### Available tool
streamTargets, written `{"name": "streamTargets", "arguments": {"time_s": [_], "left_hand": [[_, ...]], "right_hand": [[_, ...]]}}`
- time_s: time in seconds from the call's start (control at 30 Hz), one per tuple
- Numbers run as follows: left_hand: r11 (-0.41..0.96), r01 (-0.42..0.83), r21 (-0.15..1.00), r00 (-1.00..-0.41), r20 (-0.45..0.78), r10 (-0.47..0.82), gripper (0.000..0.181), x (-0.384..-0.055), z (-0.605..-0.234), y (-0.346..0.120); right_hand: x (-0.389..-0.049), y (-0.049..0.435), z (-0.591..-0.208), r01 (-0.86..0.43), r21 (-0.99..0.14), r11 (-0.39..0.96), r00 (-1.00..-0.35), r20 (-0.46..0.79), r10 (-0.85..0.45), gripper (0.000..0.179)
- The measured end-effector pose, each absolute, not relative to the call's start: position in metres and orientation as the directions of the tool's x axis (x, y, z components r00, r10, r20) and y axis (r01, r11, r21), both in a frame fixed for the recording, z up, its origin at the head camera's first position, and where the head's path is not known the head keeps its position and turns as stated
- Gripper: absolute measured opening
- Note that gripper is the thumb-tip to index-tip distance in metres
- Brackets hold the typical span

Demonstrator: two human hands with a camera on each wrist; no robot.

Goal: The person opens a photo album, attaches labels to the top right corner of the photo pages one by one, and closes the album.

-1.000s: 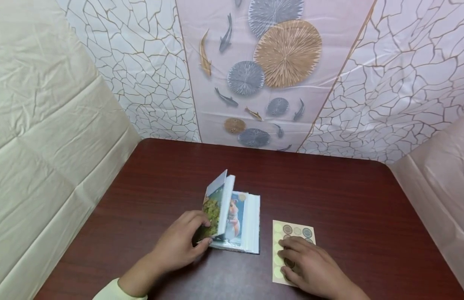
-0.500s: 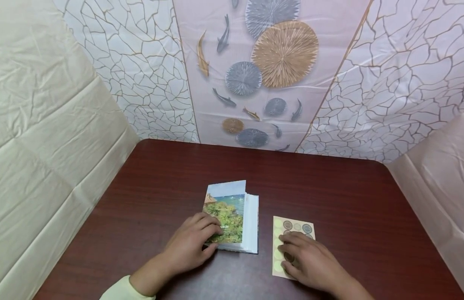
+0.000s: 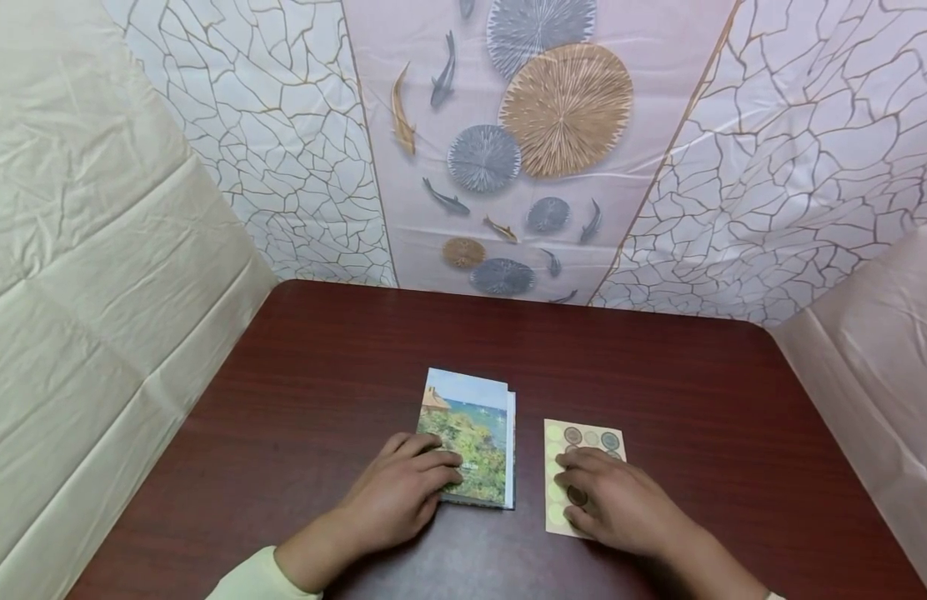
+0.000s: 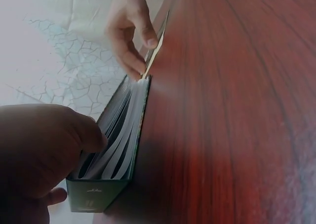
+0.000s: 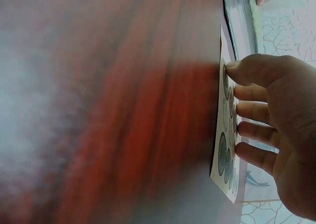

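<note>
A small photo album (image 3: 474,433) lies on the table, its front cover a painted seaside scene with green bushes. My left hand (image 3: 405,487) rests on the cover's lower left, fingers spread across it. The left wrist view shows the album's green spine (image 4: 94,195) and its loosely fanned page edges beside the left hand (image 4: 47,147). To the album's right is a cream sheet of round stickers (image 3: 563,435), yellow down one side and darker coin-like rounds beside them. My right hand (image 3: 621,500) touches this sheet with its fingertips; in the right wrist view its thumb (image 5: 236,67) meets the sheet too.
The dark red-brown wooden table (image 3: 343,350) has a rounded far edge. Behind it hangs a patterned cloth (image 3: 493,225) with fish and round leaves. Plain cream cloth (image 3: 96,275) closes off the left side, and more fabric (image 3: 876,350) the right.
My left hand has turned the standing cover and pages over to the right, so the album is now closed. The right hand stays on the sticker sheet, which has slid slightly away from the near edge.
</note>
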State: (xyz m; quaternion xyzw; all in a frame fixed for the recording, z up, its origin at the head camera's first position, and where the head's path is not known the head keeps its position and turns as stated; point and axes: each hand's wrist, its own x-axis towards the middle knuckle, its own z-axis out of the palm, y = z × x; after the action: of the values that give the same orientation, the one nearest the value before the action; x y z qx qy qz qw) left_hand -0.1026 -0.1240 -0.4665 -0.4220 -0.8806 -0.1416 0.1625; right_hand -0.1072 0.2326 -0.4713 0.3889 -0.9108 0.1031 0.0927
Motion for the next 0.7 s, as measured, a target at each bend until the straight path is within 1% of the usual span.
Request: {"name": "streamTargets", "arguments": {"time_s": [0.27,0.43,0.7], "left_hand": [[0.598,0.796,0.087,-0.577,0.403,0.71,0.022,-0.103,-0.466,-0.119],[0.592,0.802,0.076,-0.568,0.402,0.718,0.022,-0.104,-0.466,-0.116],[0.593,0.803,0.066,-0.564,0.404,0.72,0.021,-0.105,-0.468,-0.112]], "right_hand": [[-0.117,0.226,-0.471,-0.704,-0.155,0.693,-0.709,0.203,-0.675,0.033],[-0.123,0.22,-0.47,-0.702,-0.166,0.693,-0.712,0.186,-0.677,0.033],[-0.128,0.212,-0.468,-0.681,-0.188,0.708,-0.731,0.115,-0.672,0.032]]}}
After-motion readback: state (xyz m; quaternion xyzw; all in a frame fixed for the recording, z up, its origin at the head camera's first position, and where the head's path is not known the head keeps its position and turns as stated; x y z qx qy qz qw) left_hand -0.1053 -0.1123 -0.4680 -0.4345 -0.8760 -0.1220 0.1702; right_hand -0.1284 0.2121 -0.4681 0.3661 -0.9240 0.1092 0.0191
